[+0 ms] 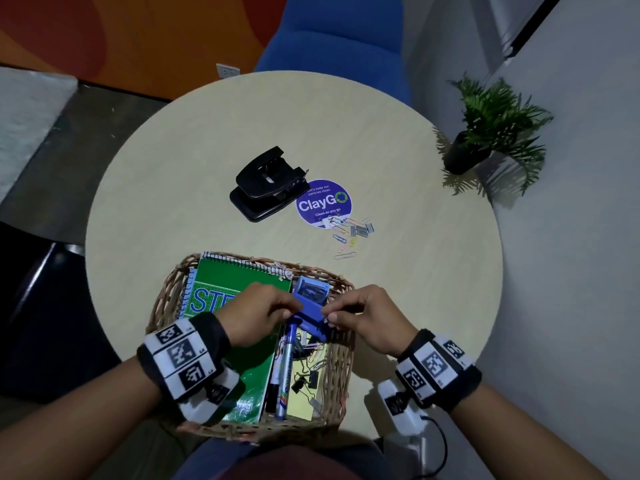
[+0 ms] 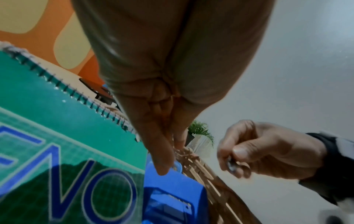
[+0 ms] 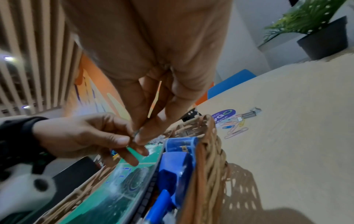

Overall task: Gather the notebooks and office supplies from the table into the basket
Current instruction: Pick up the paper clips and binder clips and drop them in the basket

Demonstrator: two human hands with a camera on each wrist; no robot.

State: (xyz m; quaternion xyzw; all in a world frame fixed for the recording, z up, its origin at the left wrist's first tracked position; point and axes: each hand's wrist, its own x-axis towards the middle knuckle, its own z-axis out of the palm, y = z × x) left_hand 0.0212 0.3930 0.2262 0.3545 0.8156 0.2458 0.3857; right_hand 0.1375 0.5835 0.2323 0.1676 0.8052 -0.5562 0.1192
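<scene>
A wicker basket (image 1: 166,299) at the table's near edge holds a green spiral notebook (image 1: 242,275), a blue stapler (image 1: 310,311), markers (image 1: 285,368), black binder clips (image 1: 308,379) and yellow notes. Both hands hover over the basket's far right corner. My left hand (image 1: 289,306) has its fingers drawn together on the stapler's (image 2: 172,197) upper end. My right hand (image 1: 332,315) pinches a small metal piece (image 2: 232,164) between thumb and forefinger just right of the stapler (image 3: 176,166). Out on the round table lie a black hole punch (image 1: 268,183) and loose paper clips and staple strips (image 1: 349,233).
A purple round sticker (image 1: 323,204) is stuck to the table beside the punch. A potted plant (image 1: 485,140) stands at the table's right edge by the wall. A blue chair (image 1: 329,46) sits beyond the far edge.
</scene>
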